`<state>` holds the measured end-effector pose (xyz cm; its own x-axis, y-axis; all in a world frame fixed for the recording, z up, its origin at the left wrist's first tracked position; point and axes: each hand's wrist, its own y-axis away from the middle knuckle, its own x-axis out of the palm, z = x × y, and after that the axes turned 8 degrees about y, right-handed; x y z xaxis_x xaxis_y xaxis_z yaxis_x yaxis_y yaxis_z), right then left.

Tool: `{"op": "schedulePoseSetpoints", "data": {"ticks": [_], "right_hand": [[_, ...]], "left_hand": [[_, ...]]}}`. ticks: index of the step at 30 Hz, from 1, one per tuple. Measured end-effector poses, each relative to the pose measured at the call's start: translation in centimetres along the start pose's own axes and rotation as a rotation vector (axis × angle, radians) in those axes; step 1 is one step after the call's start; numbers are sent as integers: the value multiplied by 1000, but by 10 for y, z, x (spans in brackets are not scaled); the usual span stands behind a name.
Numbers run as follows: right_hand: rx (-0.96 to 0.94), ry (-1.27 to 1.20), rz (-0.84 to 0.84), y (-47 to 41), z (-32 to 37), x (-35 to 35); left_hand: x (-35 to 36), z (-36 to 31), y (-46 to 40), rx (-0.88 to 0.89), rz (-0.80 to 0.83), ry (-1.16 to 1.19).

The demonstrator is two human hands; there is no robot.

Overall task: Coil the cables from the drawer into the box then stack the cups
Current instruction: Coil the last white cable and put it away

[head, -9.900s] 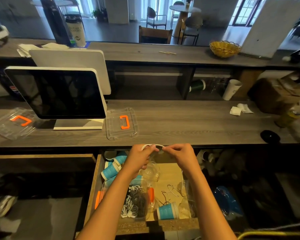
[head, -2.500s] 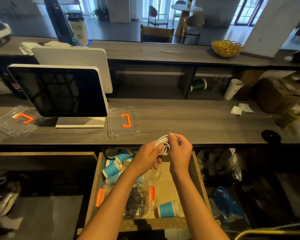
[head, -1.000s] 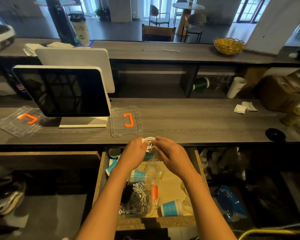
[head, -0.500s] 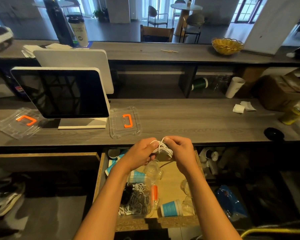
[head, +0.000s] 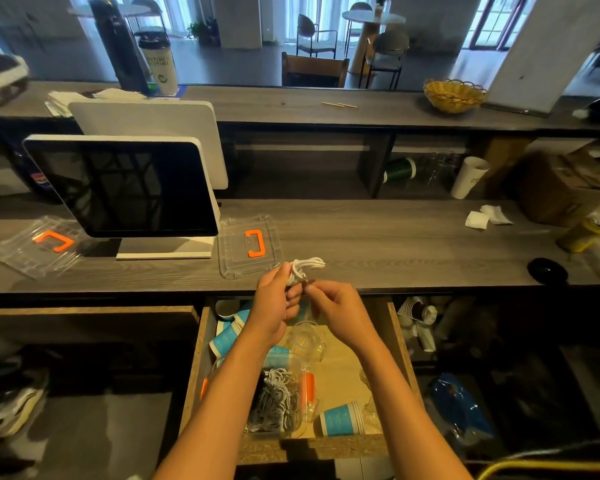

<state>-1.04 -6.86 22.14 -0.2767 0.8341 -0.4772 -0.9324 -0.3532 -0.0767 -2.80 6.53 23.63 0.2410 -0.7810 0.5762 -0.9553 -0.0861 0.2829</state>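
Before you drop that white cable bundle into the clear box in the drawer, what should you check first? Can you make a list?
1. White cable wound into a bundle: ok.
2. Left hand has a grip on the bundle: ok.
3. Loose end tucked in by the right hand: cannot tell, fingers hide it.
4. Clear box in the drawer has its lid off: ok.
5. Room left in the box beside the cables already in it: cannot tell.
6. Blue cups stacked: not ok, they lie loose.
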Motion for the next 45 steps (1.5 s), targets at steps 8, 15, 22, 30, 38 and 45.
{"op": "schedulePoseSetpoints", "data": {"ticks": [8,15,22,30,38,45], "right_hand": [[-159,517,204,9,1,5],[-161,496,-139,6,-2,-7],[77,61,-124,4,1,-5],[507,-613,-28,1,5,-6],[571,-930,4,-3,7,14],[51,277,23,0,3,39]], "left_hand": [[-29,2,-14,253,-281,-1000],[-29,-5,-13,132,-27,-1174],[-24,-21,-5,107,243,-1164],[-23,-15,-6,220,421,-1158],[-14,8,-7,70,52,-241],[-23,11,-22,124,-430,-528]]}}
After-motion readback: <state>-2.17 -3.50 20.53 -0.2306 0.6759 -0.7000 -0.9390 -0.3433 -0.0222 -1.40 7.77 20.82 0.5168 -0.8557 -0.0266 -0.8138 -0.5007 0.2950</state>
